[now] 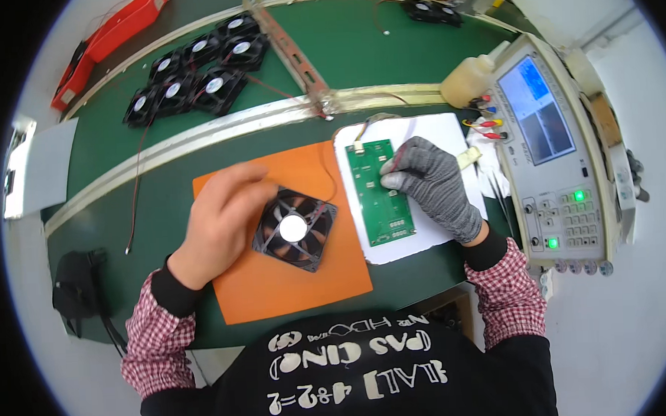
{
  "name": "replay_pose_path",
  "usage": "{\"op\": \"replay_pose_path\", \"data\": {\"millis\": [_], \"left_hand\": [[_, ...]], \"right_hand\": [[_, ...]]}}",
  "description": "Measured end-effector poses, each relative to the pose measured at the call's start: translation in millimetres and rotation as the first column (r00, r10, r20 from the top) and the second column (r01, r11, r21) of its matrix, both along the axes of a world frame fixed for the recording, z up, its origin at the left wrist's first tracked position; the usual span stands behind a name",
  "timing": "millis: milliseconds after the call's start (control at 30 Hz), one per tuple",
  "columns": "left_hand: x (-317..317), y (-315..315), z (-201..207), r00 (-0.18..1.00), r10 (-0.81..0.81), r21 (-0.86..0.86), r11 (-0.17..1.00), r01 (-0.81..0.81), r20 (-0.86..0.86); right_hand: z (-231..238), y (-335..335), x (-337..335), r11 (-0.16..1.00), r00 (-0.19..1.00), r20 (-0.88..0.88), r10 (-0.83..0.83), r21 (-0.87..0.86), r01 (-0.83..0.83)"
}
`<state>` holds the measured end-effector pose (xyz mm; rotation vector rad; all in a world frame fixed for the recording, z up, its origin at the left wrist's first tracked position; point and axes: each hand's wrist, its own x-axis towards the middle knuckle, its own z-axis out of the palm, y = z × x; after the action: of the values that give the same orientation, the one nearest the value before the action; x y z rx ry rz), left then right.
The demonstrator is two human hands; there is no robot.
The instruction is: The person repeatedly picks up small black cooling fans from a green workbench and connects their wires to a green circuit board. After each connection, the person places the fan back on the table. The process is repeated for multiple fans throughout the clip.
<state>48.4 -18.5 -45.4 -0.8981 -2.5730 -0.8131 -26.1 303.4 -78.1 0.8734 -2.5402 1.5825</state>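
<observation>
A black square cooling fan (295,228) with a white hub label lies on an orange mat (300,295). My bare left hand (225,216) is at its upper left corner, fingers bent and somewhat apart, with a slight blur on them. Whether they touch the fan frame, I cannot tell. My right hand (432,181), in a grey glove, has thumb and fingertips pinched together over the right side of a green circuit board (381,209). A little dark red shows at those fingers, but what they hold is mostly hidden. The board rests on a white sheet (448,132).
Several black fans (212,87) with thin leads stand grouped at the far left, behind a pale rail (225,122). A metal bar (289,50) crosses the back. On the right are an instrument with a screen (537,110), test leads and a yellowish bottle (467,82). Red bins (124,27) stand far left.
</observation>
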Motion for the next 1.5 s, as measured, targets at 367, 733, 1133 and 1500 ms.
{"op": "replay_pose_path", "data": {"millis": [367, 733, 1133, 1500], "left_hand": [[17.3, 27.0, 1.1, 0.993, 0.006, -0.112, 0.994, 0.007, 0.117], [56.5, 10.8, 56.1, 0.948, -0.214, 0.590, 0.807, 0.034, 0.238], [-16.1, 38.8, 58.9, 0.866, -0.262, -0.094, 0.965, 0.245, -0.426], [-135.3, -35.6, -21.1, 0.864, 0.322, -0.434, 0.763, -0.479, -0.386]], "right_hand": [[-3.4, -1.0, -4.1, 0.997, 1.000, -0.025, -0.008, 0.078, 0.010], [-6.4, 3.0, -5.5, 0.999, 1.000, 0.022, -0.002, 0.040, 0.001], [-5.7, -3.1, -2.2, 0.983, 0.948, -0.315, 0.047, 0.186, 0.013], [2.7, -1.2, 1.9, 0.929, 0.964, 0.236, -0.122, -0.315, 0.195]]}}
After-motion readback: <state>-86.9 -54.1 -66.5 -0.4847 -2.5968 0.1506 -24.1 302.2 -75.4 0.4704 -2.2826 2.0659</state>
